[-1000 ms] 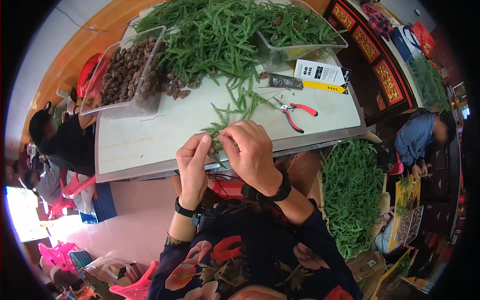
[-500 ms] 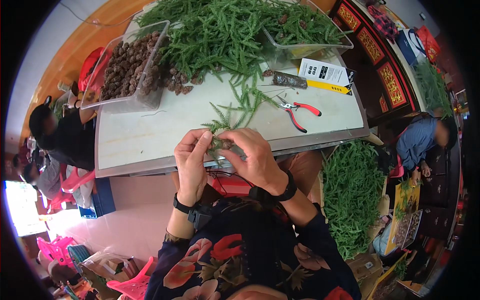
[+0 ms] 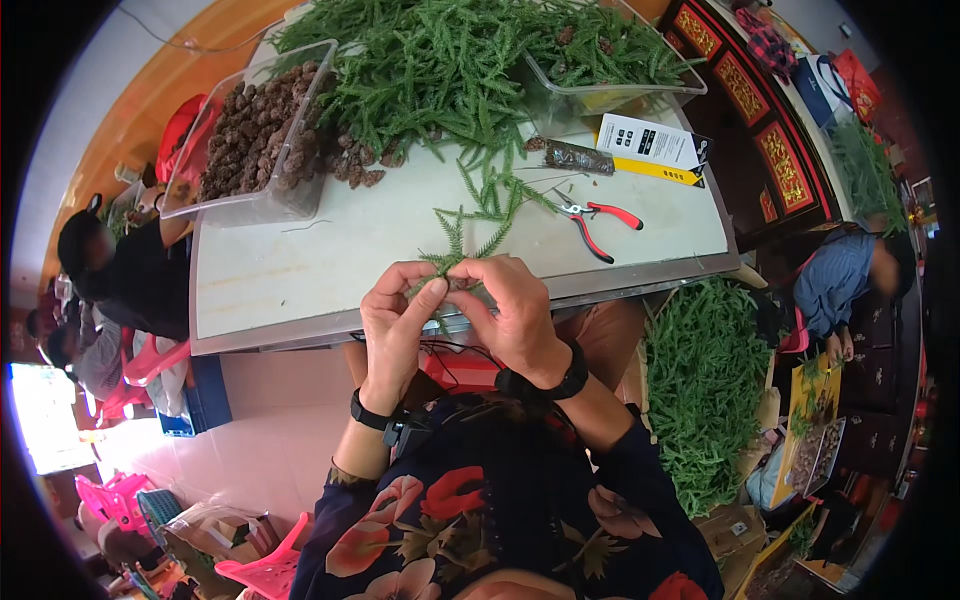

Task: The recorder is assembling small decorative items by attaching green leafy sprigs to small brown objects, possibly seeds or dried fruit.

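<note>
My left hand [image 3: 392, 318] and my right hand [image 3: 510, 312] meet at the near edge of the table, fingertips pinched together. Between them is a green artificial pine sprig [image 3: 455, 238], its needled tips fanning out beyond my fingers. A greyish-brown bit shows at its base, mostly covered by my fingers, so I cannot tell what it is. Just past my hands lie more loose sprigs [image 3: 490, 190]. Red-and-black-handled pliers [image 3: 598, 228] rest on the table to the right, jaws apart.
A clear bin of pine cones [image 3: 255, 140] stands at the far left. Behind is a heap of greenery [image 3: 420, 80], with another clear bin [image 3: 610, 98] at far right. A bundle of dark wires [image 3: 578, 158] lies beside a printed card [image 3: 650, 145]. More greenery [image 3: 705, 400] fills a box right of me.
The sprig's tips have swung more upright and rightward. My left thumb has moved slightly down and right, and the fingers of both hands have closed nearer together around the sprig's base.
</note>
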